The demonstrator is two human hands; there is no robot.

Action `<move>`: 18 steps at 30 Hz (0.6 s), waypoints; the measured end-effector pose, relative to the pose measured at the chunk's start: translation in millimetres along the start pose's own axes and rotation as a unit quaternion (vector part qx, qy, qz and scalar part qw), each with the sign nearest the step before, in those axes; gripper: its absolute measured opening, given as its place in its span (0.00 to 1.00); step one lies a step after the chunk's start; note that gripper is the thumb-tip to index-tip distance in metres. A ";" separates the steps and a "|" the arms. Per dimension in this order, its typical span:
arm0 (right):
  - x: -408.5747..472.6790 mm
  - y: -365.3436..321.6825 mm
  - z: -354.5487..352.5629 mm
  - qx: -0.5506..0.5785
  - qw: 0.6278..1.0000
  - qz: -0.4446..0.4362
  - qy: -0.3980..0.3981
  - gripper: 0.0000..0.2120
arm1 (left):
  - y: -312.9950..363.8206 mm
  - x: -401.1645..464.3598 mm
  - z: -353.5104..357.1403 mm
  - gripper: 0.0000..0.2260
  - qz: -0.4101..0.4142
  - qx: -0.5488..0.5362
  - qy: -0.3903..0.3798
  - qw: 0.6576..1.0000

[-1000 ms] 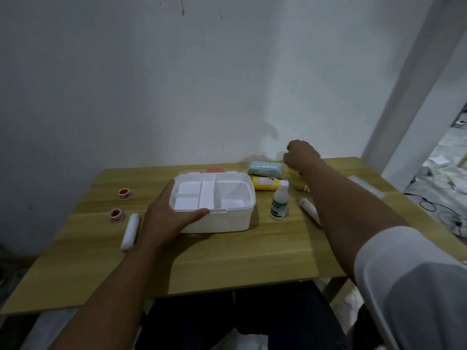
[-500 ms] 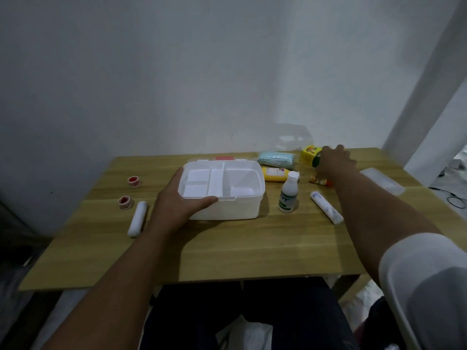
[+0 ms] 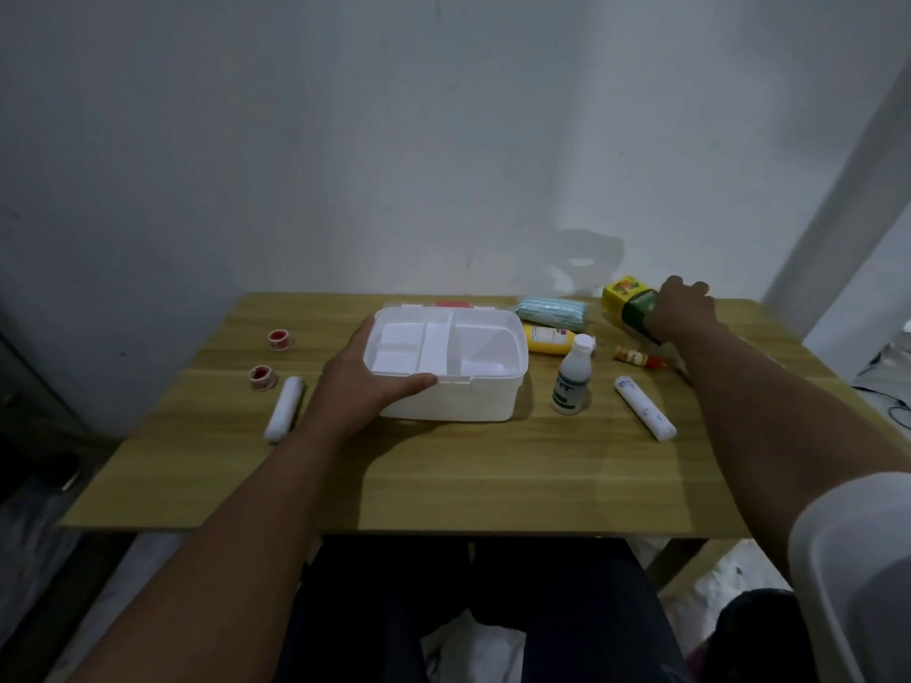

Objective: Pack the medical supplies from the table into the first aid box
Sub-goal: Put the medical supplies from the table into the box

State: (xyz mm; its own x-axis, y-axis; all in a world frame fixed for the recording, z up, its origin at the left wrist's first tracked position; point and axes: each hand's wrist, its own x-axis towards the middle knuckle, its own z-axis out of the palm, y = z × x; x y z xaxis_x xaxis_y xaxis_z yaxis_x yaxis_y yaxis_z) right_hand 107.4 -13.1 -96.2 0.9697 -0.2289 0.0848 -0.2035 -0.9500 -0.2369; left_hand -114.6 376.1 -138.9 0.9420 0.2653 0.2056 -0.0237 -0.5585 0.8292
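Two bare hands work over a light wooden table point(image 3: 443, 475) that stands against a white wall, and everything here is placed from the open white plastic first aid box point(image 3: 446, 369) at its middle. Left of the box lie a white rolled bandage point(image 3: 284, 409) and, farther left, two small red-centred tape rolls, one nearer the wall point(image 3: 279, 338) and one nearer the person point(image 3: 260, 377). Just right of the box a yellow tube with a white label point(image 3: 548, 338) lies on its side, touching or nearly touching the box wall. A white plastic bottle with a green-printed label point(image 3: 572, 377) stands upright just in front of that tube. Behind the tube, toward the wall, rests a pale blue stack of face masks in clear wrap point(image 3: 552, 310). Farther right lie a second white rolled bandage point(image 3: 645, 409) and a small vial with a red cap point(image 3: 638, 358), partly hidden by the right forearm.

The box holds a white divided tray with several compartments; nothing can be seen in them. A red-marked strip shows at its far edge.

The left hand point(image 3: 362, 386) grips the box's near left corner, thumb along the front rim, fingers curled round the side. The right hand point(image 3: 683, 313), well right of the box, is clamped on a dark green bottle point(image 3: 638, 308), which touches a yellow carton point(image 3: 621, 290).
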 end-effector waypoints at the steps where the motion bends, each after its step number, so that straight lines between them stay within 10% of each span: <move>1: 0.3 -3.8 -9.9 0.011 1.000 -0.006 0.006 0.29 | 0.4 0.0 -0.5 0.46 0.002 0.002 -0.001 1.000; 10: -51.3 -92.4 -109.2 0.110 0.960 -0.239 -0.091 0.30 | 2.1 0.1 -1.7 0.44 0.008 -0.006 -0.003 1.000; 18: -118.0 -145.6 -96.6 -0.118 0.909 -0.367 -0.160 0.25 | -1.4 2.8 -3.0 0.49 0.006 -0.014 -0.015 1.000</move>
State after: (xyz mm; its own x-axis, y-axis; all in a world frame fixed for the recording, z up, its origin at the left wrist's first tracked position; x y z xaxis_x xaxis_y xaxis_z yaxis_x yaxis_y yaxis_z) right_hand 9.5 131.7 21.9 0.8378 0.5222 -0.1593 0.5271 -0.8497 -0.0130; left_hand -112.9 380.0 -137.9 0.9511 0.2347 0.2009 -0.0446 -0.5392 0.8410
